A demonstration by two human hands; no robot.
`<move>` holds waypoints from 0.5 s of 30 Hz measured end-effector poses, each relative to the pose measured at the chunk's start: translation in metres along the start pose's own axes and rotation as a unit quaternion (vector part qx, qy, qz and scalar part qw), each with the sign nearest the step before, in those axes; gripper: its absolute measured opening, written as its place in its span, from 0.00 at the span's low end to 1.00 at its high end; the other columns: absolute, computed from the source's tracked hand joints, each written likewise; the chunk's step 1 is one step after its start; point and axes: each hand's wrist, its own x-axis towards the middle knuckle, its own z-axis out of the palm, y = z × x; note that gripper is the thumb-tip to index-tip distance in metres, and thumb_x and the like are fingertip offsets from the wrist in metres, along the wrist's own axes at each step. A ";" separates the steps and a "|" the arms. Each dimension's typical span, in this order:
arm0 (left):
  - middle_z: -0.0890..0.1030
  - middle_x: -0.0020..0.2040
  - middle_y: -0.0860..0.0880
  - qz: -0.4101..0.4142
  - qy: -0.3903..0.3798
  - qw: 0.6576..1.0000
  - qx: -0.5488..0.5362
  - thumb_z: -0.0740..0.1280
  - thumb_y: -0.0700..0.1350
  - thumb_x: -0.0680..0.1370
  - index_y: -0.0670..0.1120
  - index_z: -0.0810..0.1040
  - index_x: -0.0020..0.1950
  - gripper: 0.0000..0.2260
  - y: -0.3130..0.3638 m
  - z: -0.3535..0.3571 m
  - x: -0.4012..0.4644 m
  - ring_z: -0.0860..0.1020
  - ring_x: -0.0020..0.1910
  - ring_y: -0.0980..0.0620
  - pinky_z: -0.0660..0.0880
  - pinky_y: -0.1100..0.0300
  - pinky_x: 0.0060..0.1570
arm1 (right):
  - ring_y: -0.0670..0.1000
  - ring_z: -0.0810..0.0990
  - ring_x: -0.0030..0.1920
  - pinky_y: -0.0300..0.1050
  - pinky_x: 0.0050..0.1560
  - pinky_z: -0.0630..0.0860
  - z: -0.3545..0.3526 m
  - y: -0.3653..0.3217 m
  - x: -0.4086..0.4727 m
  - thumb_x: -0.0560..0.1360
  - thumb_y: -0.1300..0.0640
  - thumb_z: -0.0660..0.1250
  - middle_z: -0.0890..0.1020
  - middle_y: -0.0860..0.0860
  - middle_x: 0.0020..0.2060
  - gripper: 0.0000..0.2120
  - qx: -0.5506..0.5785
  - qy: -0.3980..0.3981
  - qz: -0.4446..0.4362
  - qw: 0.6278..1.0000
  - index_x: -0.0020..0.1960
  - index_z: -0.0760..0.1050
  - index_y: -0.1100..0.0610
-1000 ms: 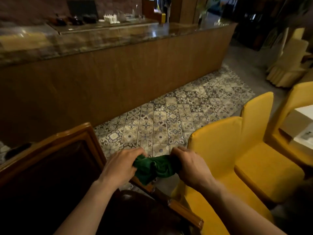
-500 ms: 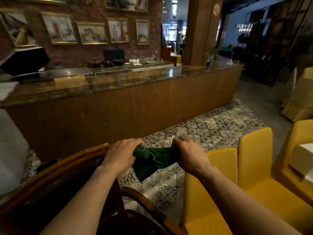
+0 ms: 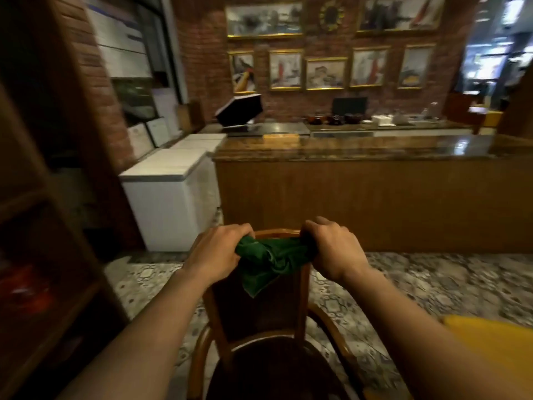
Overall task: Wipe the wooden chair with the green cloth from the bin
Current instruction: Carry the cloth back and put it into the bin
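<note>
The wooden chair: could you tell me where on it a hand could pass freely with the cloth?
The dark seat and the backrest panel below the green cloth are bare. The top rail is crowded: the left hand and right hand both grip the cloth there.

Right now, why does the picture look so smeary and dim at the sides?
Head view: the left shelves and floor tiles are motion-blurred; the counter top shows glare; the green cloth and both hands, left and right, stay fairly sharp; wide-angle bending at edges.
</note>
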 end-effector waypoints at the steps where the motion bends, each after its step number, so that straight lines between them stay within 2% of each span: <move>1: 0.82 0.48 0.59 -0.028 0.011 0.999 0.014 0.71 0.38 0.71 0.60 0.74 0.49 0.17 -0.018 -0.014 -0.017 0.80 0.48 0.50 0.70 0.54 0.39 | 0.57 0.80 0.44 0.54 0.40 0.78 0.004 -0.023 0.008 0.73 0.59 0.70 0.75 0.49 0.49 0.13 0.011 -0.004 -0.028 1.000 0.53 0.73 0.48; 5: 0.83 0.48 0.57 -0.137 0.053 0.987 0.064 0.71 0.39 0.71 0.59 0.74 0.50 0.16 -0.092 -0.078 -0.109 0.81 0.47 0.48 0.74 0.52 0.41 | 0.59 0.80 0.48 0.55 0.45 0.78 0.020 -0.140 0.035 0.73 0.59 0.70 0.77 0.51 0.53 0.14 0.065 -0.018 -0.144 0.987 0.57 0.74 0.49; 9: 0.82 0.51 0.57 -0.225 0.085 0.964 0.109 0.70 0.39 0.71 0.60 0.73 0.51 0.17 -0.146 -0.146 -0.224 0.81 0.51 0.47 0.76 0.50 0.44 | 0.59 0.80 0.47 0.56 0.45 0.78 0.037 -0.275 0.042 0.72 0.59 0.70 0.77 0.51 0.50 0.12 0.081 -0.026 -0.247 0.965 0.54 0.74 0.49; 15: 0.82 0.51 0.56 -0.405 0.097 0.897 0.152 0.69 0.41 0.73 0.58 0.74 0.51 0.14 -0.199 -0.245 -0.453 0.80 0.52 0.48 0.76 0.48 0.46 | 0.63 0.79 0.51 0.54 0.47 0.77 0.060 -0.515 -0.026 0.67 0.60 0.71 0.76 0.53 0.54 0.17 0.149 -0.085 -0.410 0.896 0.53 0.74 0.48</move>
